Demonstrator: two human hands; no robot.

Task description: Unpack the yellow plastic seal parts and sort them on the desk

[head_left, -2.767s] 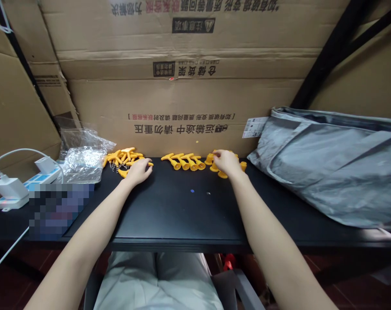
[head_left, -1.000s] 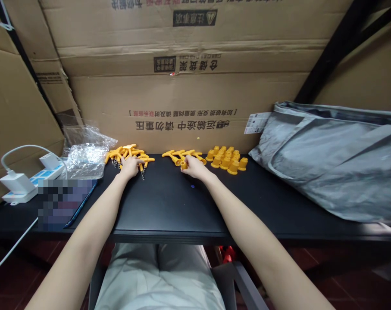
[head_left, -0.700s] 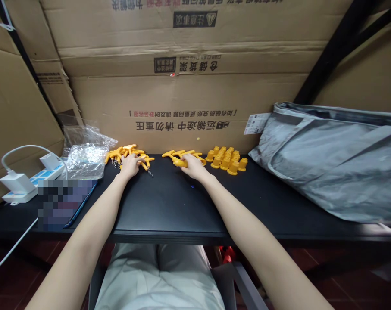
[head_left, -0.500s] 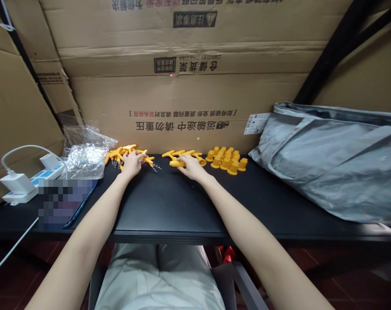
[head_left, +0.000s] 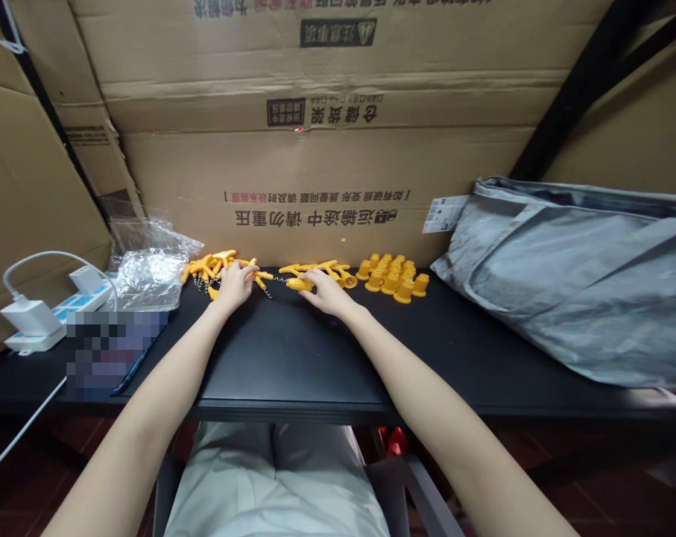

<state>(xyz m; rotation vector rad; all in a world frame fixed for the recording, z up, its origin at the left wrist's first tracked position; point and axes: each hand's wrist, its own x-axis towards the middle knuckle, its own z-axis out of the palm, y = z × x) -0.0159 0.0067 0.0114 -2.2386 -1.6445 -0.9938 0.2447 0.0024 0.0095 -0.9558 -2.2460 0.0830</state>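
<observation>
My left hand (head_left: pixel 237 286) is closed on a yellow-handled corkscrew (head_left: pixel 264 275), whose metal spiral points right. Between the fingers of my right hand (head_left: pixel 327 294) is a yellow plastic sleeve (head_left: pixel 298 284), its near end close to the spiral's tip; whether they touch I cannot tell. Around my left hand lies a pile of yellow corkscrews (head_left: pixel 200 266) with bare spirals, one spiral sticking out below the held one. Behind my right hand rest several yellow pieces with branched handles (head_left: pixel 327 266), partly hidden by the fingers.
Several yellow flanged sleeves (head_left: pixel 403 290) stand grouped to the right. A grey bag (head_left: pixel 566 283) fills the table's right side. At left are clear plastic packaging (head_left: pixel 147 272), a power strip (head_left: pixel 36 339) with chargers, and a blurred flat object (head_left: pixel 114 350). Cardboard (head_left: pixel 326 164) walls the back.
The corkscrew in my left hand has come rightward, its spiral now reaching toward the sleeve. My right hand and the sleeve have shifted slightly left.
</observation>
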